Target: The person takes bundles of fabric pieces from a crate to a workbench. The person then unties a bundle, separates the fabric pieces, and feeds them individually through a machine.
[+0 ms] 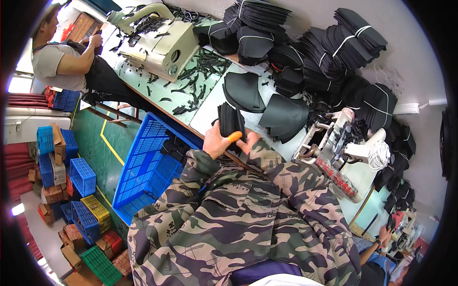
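Between my two hands stands a stack of thin black cut pieces [231,117], held upright at the table's near edge. My left hand [216,143] is closed on its left side, and an orange finger cover [234,137] shows on what looks like that hand's thumb. On the other side my right hand [250,142] grips the stack's lower right part, its fingers partly hidden. Just beyond lie two fanned piles of curved black pieces, one farther back [243,91] and one to the right [285,116].
A blue crate [125,183] with black pieces inside stands at my left. Tied black bundles [341,47] are heaped along the wall. A sewing machine [329,143] sits at the right, a cream machine [160,47] among black scraps at the far left. A person [67,66] works beside it.
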`<state>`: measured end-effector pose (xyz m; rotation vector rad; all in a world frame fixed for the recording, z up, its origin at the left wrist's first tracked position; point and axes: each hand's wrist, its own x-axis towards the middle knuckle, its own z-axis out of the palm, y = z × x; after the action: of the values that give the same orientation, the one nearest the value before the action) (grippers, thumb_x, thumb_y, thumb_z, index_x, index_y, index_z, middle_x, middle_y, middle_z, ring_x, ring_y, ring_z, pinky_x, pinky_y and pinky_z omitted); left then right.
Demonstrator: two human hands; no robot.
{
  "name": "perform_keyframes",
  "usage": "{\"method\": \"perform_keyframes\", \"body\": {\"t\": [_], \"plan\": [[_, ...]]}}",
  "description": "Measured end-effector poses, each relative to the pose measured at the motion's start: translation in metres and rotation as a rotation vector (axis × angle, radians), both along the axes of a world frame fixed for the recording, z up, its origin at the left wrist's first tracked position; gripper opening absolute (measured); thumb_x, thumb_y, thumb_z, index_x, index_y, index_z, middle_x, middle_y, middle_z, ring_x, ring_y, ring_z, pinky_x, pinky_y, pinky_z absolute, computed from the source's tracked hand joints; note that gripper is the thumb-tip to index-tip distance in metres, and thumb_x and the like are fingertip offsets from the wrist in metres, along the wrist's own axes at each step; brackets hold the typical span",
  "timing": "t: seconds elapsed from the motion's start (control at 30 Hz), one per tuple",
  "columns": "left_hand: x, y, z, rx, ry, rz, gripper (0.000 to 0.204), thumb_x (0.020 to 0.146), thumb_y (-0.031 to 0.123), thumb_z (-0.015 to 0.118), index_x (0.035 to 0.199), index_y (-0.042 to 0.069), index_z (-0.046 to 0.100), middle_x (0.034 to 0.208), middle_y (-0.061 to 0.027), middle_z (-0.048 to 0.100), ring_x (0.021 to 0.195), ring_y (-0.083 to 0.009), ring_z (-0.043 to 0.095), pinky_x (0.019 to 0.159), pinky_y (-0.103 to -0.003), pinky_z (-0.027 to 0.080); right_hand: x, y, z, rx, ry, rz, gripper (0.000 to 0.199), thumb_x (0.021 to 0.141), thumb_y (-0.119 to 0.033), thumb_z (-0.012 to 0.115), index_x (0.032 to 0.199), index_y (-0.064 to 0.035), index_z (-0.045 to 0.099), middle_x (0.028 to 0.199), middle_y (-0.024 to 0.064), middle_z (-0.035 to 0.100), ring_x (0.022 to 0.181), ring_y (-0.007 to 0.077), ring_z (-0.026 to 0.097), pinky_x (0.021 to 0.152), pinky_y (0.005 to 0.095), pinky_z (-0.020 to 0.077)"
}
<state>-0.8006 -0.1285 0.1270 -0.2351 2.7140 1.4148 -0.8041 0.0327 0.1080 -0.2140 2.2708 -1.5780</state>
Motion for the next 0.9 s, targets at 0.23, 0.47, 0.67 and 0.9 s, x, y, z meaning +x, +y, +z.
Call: {"method": "perform_keyframes", "body": {"t": [0.23,0.47,0.67,0.9], "plan": [[0.003,-0.030,-0.010,0.182,-0.070,0.205,0.033,0.070,0.009,0.064,0.100,-0.005,0.059,0.085,-0.0189,0.066,0.080,-0.0276,0.065,0.071,-0.034,0.049,-0.071,0.015,0.016,0.327,0.521,-0.209,0.030,0.077,-0.011,0.053,0.106,-0.0033,0.056,0.090,0.0206,0.060,0.083,0.0386,0.058,0.073,0.0457,0.0467],[-0.003,-0.044,-0.006,0.634,-0.156,0.276,0.023,0.074,-0.001,0.056,0.095,-0.009,0.060,0.084,-0.0102,0.064,0.073,-0.0141,0.060,0.066,-0.026,0.048,-0.138,-0.013,-0.040,1.025,0.447,0.052,0.044,0.077,-0.028,0.065,0.111,-0.0043,0.051,0.113,0.0086,0.047,0.103,0.0288,0.048,0.079,0.0407,0.0467],[0.007,-0.047,-0.014,0.713,-0.221,0.319,0.021,0.077,-0.001,0.059,0.096,-0.009,0.060,0.085,-0.0091,0.064,0.074,-0.0133,0.059,0.066,-0.026,0.048,-0.143,-0.021,-0.019,1.035,0.386,0.152,0.056,0.072,-0.038,0.071,0.110,-0.0016,0.051,0.111,0.0105,0.047,0.104,0.0263,0.046,0.081,0.0366,0.0459],[-0.022,-0.046,0.001,0.807,-0.071,0.274,0.029,0.078,-0.003,0.053,0.106,-0.006,0.053,0.094,-0.0102,0.061,0.078,-0.0154,0.060,0.071,-0.026,0.049,-0.159,-0.009,-0.054,1.177,0.359,0.068,0.042,0.070,-0.015,0.067,0.107,-0.0029,0.050,0.099,0.0123,0.057,0.089,0.0287,0.061,0.076,0.0398,0.0492]]}}
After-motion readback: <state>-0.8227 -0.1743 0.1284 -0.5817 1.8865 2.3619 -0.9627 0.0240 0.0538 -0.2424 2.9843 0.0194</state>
